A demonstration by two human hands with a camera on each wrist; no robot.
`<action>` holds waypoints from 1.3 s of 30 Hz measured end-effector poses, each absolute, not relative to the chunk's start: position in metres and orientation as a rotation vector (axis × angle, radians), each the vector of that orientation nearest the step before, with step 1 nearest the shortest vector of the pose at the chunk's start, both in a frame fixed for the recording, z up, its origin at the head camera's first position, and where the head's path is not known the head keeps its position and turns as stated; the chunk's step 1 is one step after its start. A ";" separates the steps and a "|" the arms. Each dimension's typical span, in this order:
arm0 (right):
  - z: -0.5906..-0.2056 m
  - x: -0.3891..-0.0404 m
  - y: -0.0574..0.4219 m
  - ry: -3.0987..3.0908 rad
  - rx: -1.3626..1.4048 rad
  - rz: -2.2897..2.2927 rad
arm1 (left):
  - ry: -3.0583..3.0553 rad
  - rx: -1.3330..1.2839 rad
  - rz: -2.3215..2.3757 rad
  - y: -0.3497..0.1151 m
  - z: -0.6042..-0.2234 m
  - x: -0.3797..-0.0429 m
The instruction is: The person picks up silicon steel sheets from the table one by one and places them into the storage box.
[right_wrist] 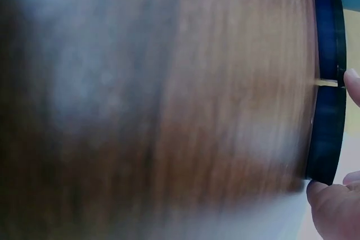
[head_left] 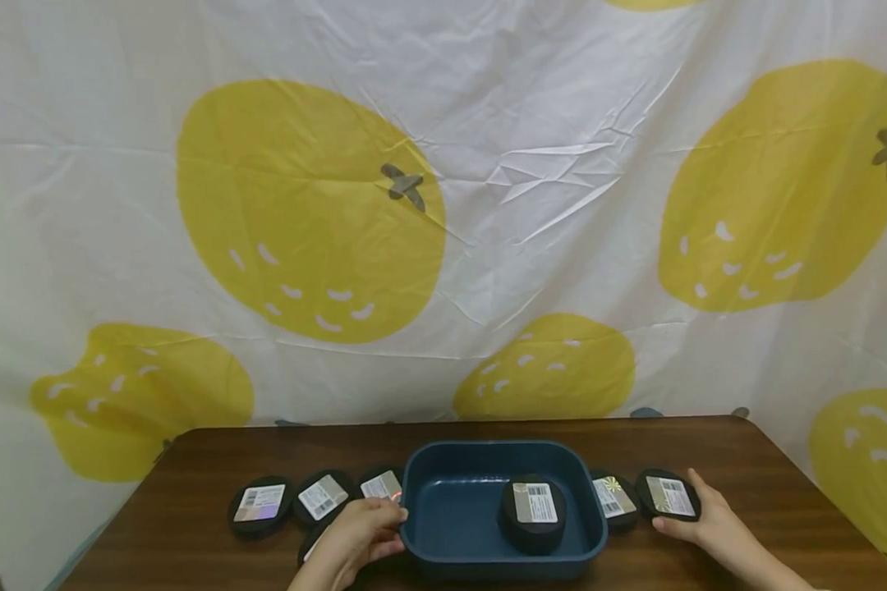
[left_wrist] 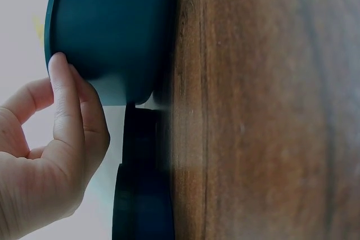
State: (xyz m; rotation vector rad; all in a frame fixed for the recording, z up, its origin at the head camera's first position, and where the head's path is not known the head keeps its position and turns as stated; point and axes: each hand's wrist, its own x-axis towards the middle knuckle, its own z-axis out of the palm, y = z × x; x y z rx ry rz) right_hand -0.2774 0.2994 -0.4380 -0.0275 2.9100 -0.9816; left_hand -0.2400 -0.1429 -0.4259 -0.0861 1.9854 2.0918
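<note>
A dark blue rectangular basin [head_left: 451,525] with rounded corners stands at the front middle of the table. My left hand [head_left: 362,525] pinches its left rim; the left wrist view shows the fingertips [left_wrist: 58,63] right at the rim's edge. Inside the basin, toward its right side, lies a round black tub [head_left: 532,513] with a white label on top. At the right, my right hand [head_left: 710,517] grips another round black labelled tub [head_left: 668,495] by its sides. In the right wrist view that tub [right_wrist: 326,133] stands flat on the wood, with the thumb and fingers around it.
Between the basin and the gripped tub sits one more black tub [head_left: 615,501]. Left of the basin are several others, among them a far-left tub [head_left: 260,505] and a neighbouring one [head_left: 324,497]. The brown wooden table [head_left: 325,443] ends at a lemon-print curtain [head_left: 532,246].
</note>
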 end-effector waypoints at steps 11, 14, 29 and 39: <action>-0.441 -0.280 0.301 2.954 -0.068 -0.938 | 1.980 -0.083 2.092 -0.143 -0.426 -0.240; -0.442 -0.280 0.302 2.979 -0.087 -0.921 | 1.979 -0.082 2.090 -0.143 -0.425 -0.240; -0.440 -0.278 0.303 3.033 -0.075 -0.856 | 1.989 -0.070 2.069 -0.143 -0.424 -0.239; -0.438 -0.278 0.305 3.017 -0.020 -0.828 | 2.014 -0.067 2.048 -0.142 -0.421 -0.239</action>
